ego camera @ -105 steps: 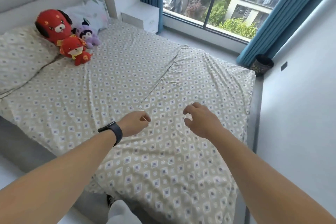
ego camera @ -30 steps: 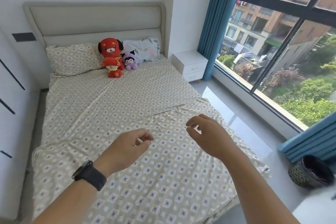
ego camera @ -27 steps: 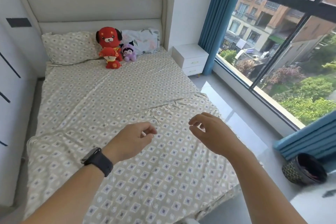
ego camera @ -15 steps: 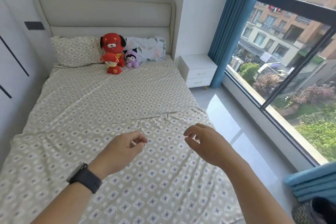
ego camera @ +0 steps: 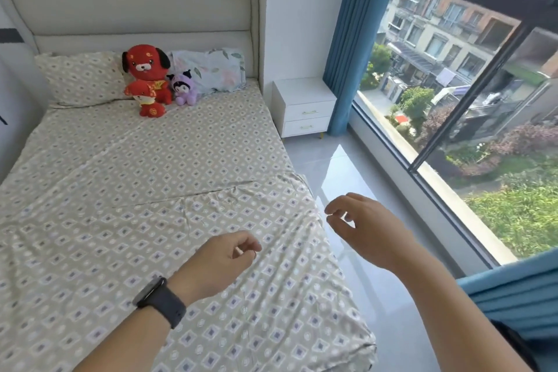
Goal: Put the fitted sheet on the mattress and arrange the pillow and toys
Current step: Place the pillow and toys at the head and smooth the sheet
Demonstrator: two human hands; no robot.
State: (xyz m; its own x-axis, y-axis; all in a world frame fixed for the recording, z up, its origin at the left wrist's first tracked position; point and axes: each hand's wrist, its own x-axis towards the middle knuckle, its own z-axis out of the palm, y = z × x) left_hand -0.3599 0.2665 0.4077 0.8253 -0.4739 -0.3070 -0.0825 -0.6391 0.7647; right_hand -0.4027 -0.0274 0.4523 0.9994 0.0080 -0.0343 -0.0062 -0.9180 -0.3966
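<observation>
Loosely curled, both hands empty, left hand [ego camera: 222, 263] over fitted sheet [ego camera: 126, 190], right hand [ego camera: 367, 228] beside.

A patterned fitted sheet [ego camera: 126, 190] covers the bed, with a crease running across its middle. At the headboard [ego camera: 129, 12] lie a matching pillow [ego camera: 80, 78] and a floral pillow [ego camera: 211, 69]; between them sit a big red plush dog [ego camera: 146, 65], a small red plush [ego camera: 148, 100] in front of it, and a purple plush [ego camera: 182, 87]. The left hand [ego camera: 220, 263], wearing a black wristband [ego camera: 161, 300], hovers over the sheet with fingers loosely curled. The right hand [ego camera: 362, 226] hangs above the floor [ego camera: 347, 178] beside the bed, holding nothing.
</observation>
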